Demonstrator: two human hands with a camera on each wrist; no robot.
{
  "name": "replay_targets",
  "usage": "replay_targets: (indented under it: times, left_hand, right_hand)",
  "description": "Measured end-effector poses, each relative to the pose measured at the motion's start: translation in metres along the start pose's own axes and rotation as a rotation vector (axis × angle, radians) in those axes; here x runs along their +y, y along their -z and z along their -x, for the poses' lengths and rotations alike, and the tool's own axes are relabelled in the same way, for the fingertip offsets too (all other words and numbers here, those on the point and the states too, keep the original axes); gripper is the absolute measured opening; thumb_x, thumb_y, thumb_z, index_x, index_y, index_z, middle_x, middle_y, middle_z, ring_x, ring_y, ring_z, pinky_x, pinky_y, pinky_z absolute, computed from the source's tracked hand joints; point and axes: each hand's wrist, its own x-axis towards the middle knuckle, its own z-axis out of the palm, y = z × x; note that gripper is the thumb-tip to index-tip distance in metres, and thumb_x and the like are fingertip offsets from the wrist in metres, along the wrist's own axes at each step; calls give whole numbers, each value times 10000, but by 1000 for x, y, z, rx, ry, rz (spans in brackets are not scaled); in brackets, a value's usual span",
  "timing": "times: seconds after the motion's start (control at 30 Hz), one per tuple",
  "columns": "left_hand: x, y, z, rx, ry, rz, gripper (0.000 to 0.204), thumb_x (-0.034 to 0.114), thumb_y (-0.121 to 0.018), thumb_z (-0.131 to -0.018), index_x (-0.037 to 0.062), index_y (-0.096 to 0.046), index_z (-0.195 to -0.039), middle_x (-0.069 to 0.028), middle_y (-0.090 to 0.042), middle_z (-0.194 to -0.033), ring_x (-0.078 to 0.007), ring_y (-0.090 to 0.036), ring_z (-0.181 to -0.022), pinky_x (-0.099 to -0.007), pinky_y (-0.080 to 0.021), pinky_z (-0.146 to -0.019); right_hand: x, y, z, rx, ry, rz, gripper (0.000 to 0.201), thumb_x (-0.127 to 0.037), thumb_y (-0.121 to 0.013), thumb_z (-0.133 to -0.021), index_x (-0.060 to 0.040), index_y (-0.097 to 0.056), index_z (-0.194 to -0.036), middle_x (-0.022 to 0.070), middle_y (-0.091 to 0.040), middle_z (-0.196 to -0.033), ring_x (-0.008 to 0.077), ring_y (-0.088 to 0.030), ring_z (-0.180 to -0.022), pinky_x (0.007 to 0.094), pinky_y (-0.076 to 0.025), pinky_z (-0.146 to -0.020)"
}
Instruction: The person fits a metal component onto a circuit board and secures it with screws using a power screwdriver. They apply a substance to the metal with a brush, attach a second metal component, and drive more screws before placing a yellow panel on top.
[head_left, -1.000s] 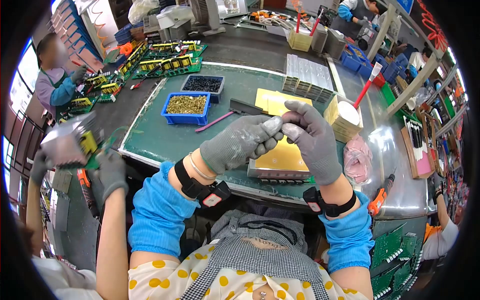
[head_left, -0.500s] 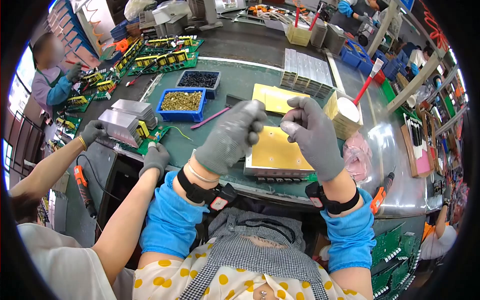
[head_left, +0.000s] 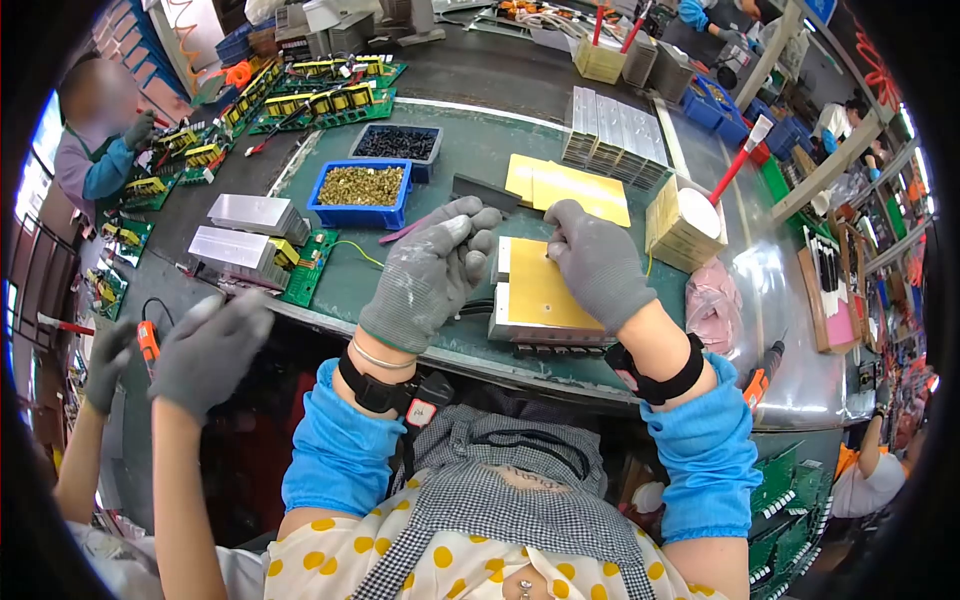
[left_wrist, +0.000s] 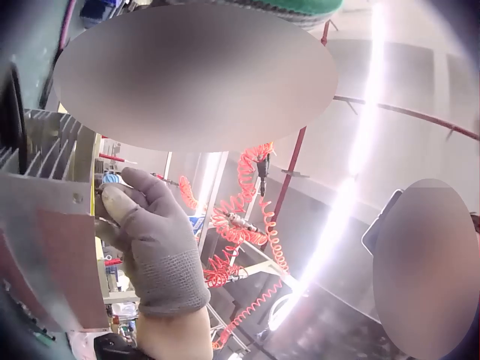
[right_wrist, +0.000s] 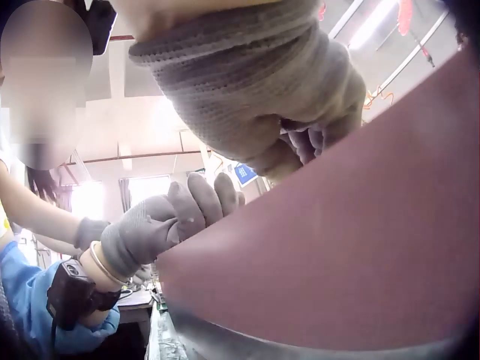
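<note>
My gloved right hand (head_left: 600, 265) is lowered over a yellow sheet (head_left: 535, 285) on a finned metal block (head_left: 550, 332). Its thumb and index pinch at the sheet's upper part; in the left wrist view this hand (left_wrist: 157, 244) shows a small dark part at the fingertips, too small to identify. Beside the block, at left, my left hand (head_left: 425, 275) hovers above the table with fingers loosely bent. Nothing shows in it, though its palm is partly hidden. The right wrist view shows the left hand (right_wrist: 169, 221) past the block's reddish side (right_wrist: 330, 232).
Blue bin (head_left: 360, 195) of brass-coloured parts and grey bin (head_left: 398, 145) of black parts stand behind. Yellow sheets (head_left: 570, 190), stacked metal profiles (head_left: 615, 140) and a box with a white tub (head_left: 685, 225) lie farther right. Another person's gloved hands (head_left: 210, 350) are at left, near metal blocks (head_left: 240, 250).
My hands have parted; the right came down to the yellow sheet, the left moved left and lower. The neighbour's hands set down the metal block with its green board and withdrew.
</note>
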Motion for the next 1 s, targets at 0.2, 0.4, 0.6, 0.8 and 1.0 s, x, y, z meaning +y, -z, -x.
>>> replay_targets:
  times: [0.2,0.4,0.6,0.8,1.0]
  left_hand:
    - [-2,12,2,-22,-14,-34,264,96,-508,-1014,25,-558,-1264,-77,-647,-1118,-119,-635,-886,-216,-561,-719]
    - [-1,10,6,39,1,-127,228,189,-526,-1029,40,-576,-1195,-44,-628,-1043,-73,-599,-835,-171,-529,-655]
    - [2,-2,5,146,79,-221,308,390,-547,-1011,84,-579,-1027,46,-550,-836,-20,-484,-633,-130,-422,-505]
    - [2,-3,4,109,172,-256,374,477,-537,-998,107,-570,-959,78,-495,-687,1,-400,-516,-126,-334,-430]
    - [-1,-22,9,93,173,-454,393,496,-521,-1006,113,-590,-947,72,-498,-663,-9,-393,-510,-153,-321,-444]
  right_hand:
    - [-3,-2,-2,-24,0,74,191,-115,-615,-890,-58,-577,-1067,196,-691,-898,378,-680,-888,474,-526,-782]
    - [-7,-2,-3,-11,73,158,140,-110,-612,-884,-53,-581,-1007,200,-688,-877,379,-684,-865,468,-534,-759]
    - [-15,-3,-8,-95,18,282,180,-104,-607,-873,-64,-583,-1047,160,-697,-926,367,-671,-884,463,-520,-772]
    - [-19,16,6,71,95,-139,278,-86,-646,-862,-60,-586,-1132,135,-688,-923,333,-677,-891,403,-533,-759]
    - [-57,25,12,252,256,-329,301,-48,-662,-838,-61,-600,-1133,104,-664,-878,297,-668,-845,376,-527,-742]
